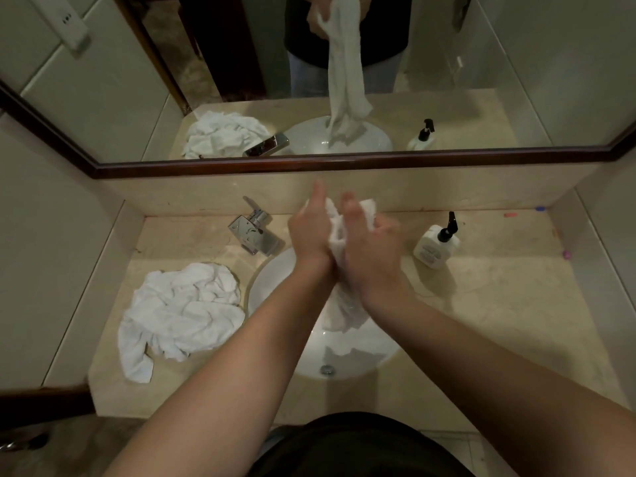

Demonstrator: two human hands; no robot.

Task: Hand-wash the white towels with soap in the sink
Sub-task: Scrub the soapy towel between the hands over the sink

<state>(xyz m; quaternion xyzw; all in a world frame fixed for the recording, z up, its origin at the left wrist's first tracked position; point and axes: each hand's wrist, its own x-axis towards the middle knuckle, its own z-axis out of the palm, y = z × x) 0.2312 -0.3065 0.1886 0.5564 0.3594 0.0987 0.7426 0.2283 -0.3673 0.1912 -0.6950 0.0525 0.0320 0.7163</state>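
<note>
Both hands raised over the sink (pixel 275 270), palms facing each other with a white towel (pixel 335 235) sandwiched between. Left hand (pixel 309 228): fingers mostly straight, flat against the towel's left side. Right hand (pixel 370 242): fingers (pixel 385 227) curled round the towel's upper bunch, gripping it. Rest of the towel hanging down between the wrists, lower end resting in the white basin above the drain (pixel 327 369).

Pile of crumpled white towels (pixel 179 318) on the beige counter (pixel 499 304), left of the sink, its right edge just beside the basin rim. Chrome faucet (pixel 256 230) at the back left of the basin, spout angled toward the bowl, near the left hand but apart. White soap bottle (pixel 435 246) with black pump on the counter right of the sink, well clear of the hands. Label on the bottle present, print too small to read.

Mirror (pixel 481 80) with dark wood frame above the backsplash, reflecting the towel hanging long from the hands, the pile, the faucet and the bottle. White fitting (pixel 67 24) on the wall at top left, unclear what it is. Forearms cover the middle of the basin and part of the towel.
</note>
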